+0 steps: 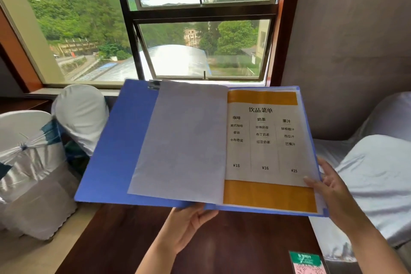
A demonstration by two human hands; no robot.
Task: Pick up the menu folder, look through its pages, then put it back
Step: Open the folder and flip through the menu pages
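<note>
Blue menu folder [115, 151] is being held open in the air above the dark wooden table [124, 240], not touching it. It is lying nearly flat, tilted a bit up toward the window [200, 44]. Spine is running from the near edge away toward the window; the open spread's long axis is going left to right, left cover dipping slightly lower.

Left hand [189, 224] is supporting the folder from below at the near edge, around the spine, palm up, fingers going under the cover and out of sight. How tightly it is gripping, cannot tell.

Right hand [329, 187] is holding the right edge near the lower right corner, thumb lying on top of the page, fingers spread behind the cover edge, loosely closed on it.

Left side is showing a blank whitish sheet [182, 142], with a clip [154, 85] at the top. Right side is showing a drinks menu page [266, 149] with orange bands top and bottom, three columns and prices ¥18, ¥16, ¥15.

White-covered chairs [29, 162] are standing left of the table, more [378, 175] on the right. A green and pink card [308, 262] is sitting near the table's near right corner.
</note>
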